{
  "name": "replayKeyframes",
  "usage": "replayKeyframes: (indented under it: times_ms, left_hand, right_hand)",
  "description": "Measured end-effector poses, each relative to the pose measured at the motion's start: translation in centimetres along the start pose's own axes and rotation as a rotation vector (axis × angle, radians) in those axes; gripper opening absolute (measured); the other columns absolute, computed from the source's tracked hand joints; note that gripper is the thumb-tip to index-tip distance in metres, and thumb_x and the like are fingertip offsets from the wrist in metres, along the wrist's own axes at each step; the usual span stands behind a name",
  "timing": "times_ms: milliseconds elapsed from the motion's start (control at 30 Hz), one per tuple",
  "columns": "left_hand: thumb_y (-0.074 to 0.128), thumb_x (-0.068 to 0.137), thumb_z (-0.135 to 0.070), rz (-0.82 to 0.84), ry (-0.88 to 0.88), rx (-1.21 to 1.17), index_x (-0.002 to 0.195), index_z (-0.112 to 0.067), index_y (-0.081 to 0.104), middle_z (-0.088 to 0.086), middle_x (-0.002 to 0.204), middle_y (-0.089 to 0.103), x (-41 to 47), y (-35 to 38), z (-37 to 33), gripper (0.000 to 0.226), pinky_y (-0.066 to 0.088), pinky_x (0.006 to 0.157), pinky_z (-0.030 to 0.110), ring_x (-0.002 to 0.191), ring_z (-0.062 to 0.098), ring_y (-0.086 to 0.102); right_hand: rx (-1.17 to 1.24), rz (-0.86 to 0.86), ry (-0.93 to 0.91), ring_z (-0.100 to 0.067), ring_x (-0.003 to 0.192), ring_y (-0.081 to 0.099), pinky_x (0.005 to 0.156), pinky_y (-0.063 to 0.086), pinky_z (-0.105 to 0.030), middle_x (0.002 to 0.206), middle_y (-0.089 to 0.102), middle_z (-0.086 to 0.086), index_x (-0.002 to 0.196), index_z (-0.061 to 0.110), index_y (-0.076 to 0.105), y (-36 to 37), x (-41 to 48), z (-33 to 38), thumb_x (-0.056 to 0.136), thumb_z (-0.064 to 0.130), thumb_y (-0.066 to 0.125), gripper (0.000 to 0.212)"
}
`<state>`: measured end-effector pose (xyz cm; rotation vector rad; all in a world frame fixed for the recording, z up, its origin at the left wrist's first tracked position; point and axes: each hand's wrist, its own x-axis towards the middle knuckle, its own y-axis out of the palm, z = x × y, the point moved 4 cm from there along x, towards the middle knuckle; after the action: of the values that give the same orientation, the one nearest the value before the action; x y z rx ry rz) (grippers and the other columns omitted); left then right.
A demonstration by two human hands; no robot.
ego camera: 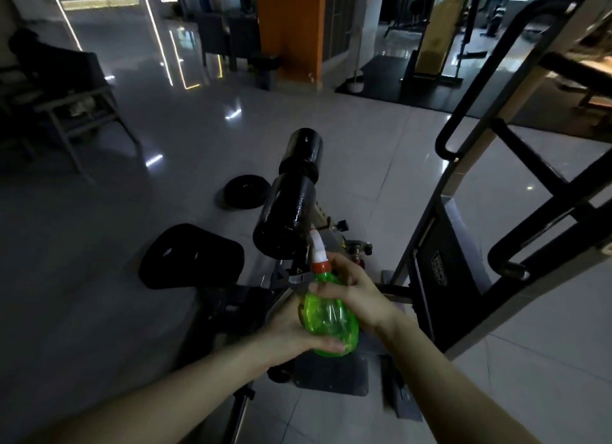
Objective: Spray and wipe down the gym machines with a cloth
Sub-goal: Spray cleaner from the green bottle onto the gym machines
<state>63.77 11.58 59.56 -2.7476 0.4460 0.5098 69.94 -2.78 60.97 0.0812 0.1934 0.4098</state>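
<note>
Two grips: your left hand [291, 327], right hand [352, 293], fingers [319, 288] curled round translucent green plastic spray bottle [329, 321]. Spraying step, probably; next, aim at black padded roller [288, 212].

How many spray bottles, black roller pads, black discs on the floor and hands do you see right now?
Spray bottle: 1
Black roller pads, upper and lower: 2
Black disc on the floor: 1
Hands, left hand and right hand, both holding the bottle: 2
Total: 6
</note>
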Motion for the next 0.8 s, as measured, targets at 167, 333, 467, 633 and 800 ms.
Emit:
replayKeyframes:
  times_ms: [167,333,467,633,800]
  left_hand:
    - [0.098,0.062,-0.026,-0.018,-0.076,-0.01,0.135,-0.035,0.048,-0.017,0.119,0.067,0.4,3.2,1.2,0.088,0.048,0.086,0.012,0.108,-0.007,0.061]
    - [0.095,0.068,-0.024,0.01,-0.129,-0.018,0.13,-0.036,0.048,-0.016,0.121,0.065,0.2,6.0,1.6,0.079,0.051,0.096,0.022,0.112,-0.002,0.06]
    - [0.096,0.065,-0.024,-0.027,-0.137,-0.036,0.133,-0.034,0.046,-0.016,0.121,0.064,-0.2,5.9,2.2,0.085,0.051,0.096,0.022,0.113,-0.002,0.059]
    - [0.1,0.051,-0.035,-0.098,-0.129,-0.043,0.139,-0.037,0.045,-0.016,0.125,0.067,-1.5,3.7,3.8,0.104,0.054,0.099,0.03,0.116,0.001,0.063]
    - [0.099,0.056,-0.027,-0.143,-0.086,-0.086,0.143,-0.036,0.045,-0.012,0.128,0.067,-3.4,0.9,4.8,0.103,0.053,0.101,0.031,0.119,0.005,0.063]
  right_hand:
    - [0.089,0.043,0.023,-0.03,0.1,0.07,0.085,0.058,-0.041,0.107,0.069,-0.012,0.128,0.014,0.061,-2.0,-1.3,-2.8,0.076,0.014,0.085,0.058]
    - [0.073,0.069,0.08,-0.028,0.101,0.071,0.088,0.059,-0.041,0.109,0.069,-0.012,0.13,0.014,0.06,-3.6,-2.4,-4.0,0.073,0.014,0.085,0.062]
    - [0.069,0.107,0.068,-0.029,0.104,0.071,0.093,0.059,-0.044,0.114,0.068,-0.018,0.133,0.02,0.059,-2.9,-2.7,-4.1,0.074,0.015,0.085,0.065]
    - [-0.018,0.149,-0.005,-0.021,0.104,0.069,0.086,0.058,-0.031,0.121,0.064,-0.015,0.135,0.023,0.057,0.2,-2.2,-3.3,0.076,0.014,0.083,0.064]
    - [-0.071,0.172,-0.06,-0.023,0.11,0.068,0.096,0.058,-0.04,0.124,0.063,-0.013,0.131,0.021,0.057,3.9,-1.2,-2.5,0.078,0.011,0.084,0.061]
